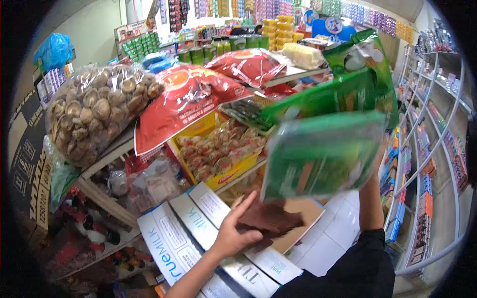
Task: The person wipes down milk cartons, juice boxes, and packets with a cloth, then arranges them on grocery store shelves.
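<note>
My left hand [237, 229] has its thumb and fingers closed about a dark brown, crumpled piece that looks like a cloth [273, 221], over the opened cardboard box. My right arm reaches up at the right, and my right hand [379, 161] is mostly hidden behind a green plastic packet [323, 156], gripping its right side. The packet is tilted and blurred by motion. Larger green bags [362, 74] stand just behind it. Below my left hand is a white milk carton box [198, 218] with its flaps spread.
A clear bag of dried mushrooms [97, 107] and red bags [186, 97] lie on the shelf top at left. A yellow tray [226, 181] of small wrapped items sits below them. Curved metal shelves [432, 134] of goods line the right, beside a tiled floor [325, 231].
</note>
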{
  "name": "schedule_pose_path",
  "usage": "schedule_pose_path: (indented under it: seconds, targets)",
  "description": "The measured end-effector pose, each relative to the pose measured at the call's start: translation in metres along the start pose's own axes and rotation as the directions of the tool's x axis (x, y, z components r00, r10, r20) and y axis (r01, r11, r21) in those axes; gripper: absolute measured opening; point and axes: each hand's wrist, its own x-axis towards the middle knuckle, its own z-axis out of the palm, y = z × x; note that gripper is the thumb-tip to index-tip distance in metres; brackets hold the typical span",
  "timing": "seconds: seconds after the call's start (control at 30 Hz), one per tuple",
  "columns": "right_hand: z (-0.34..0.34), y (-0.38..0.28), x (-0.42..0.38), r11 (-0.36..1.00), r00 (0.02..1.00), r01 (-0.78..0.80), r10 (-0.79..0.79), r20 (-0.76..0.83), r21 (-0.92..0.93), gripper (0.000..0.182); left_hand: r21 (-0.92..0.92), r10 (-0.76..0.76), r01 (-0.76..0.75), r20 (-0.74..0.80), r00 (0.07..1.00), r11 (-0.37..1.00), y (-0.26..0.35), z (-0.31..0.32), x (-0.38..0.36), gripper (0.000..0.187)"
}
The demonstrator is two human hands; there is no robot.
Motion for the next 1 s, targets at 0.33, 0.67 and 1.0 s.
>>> schedule_pose_path:
  seconds: [0.33,0.67,1.0]
  targets:
    - [0.060,0.037,-0.121,0.997,0.722,0.071,-0.077,0.688,0.037,0.022,-0.457,-0.580,0.411,-0.334,0.743,0.789,0.076,-0.086,-0.097,0.033]
    - [0.057,0.099,-0.165,0.845,0.153,-0.108,0.534,0.831,-0.523,0.015,0.023,-0.808,0.864,-0.342,0.480,0.504,0.023,-0.147,-0.192,0.027]
    - [0.068,0.100,-0.147,0.933,0.683,-0.255,0.359,0.635,-0.254,0.016,0.000,-0.730,0.887,-0.569,0.380,0.462,0.053,-0.142,-0.185,0.025]
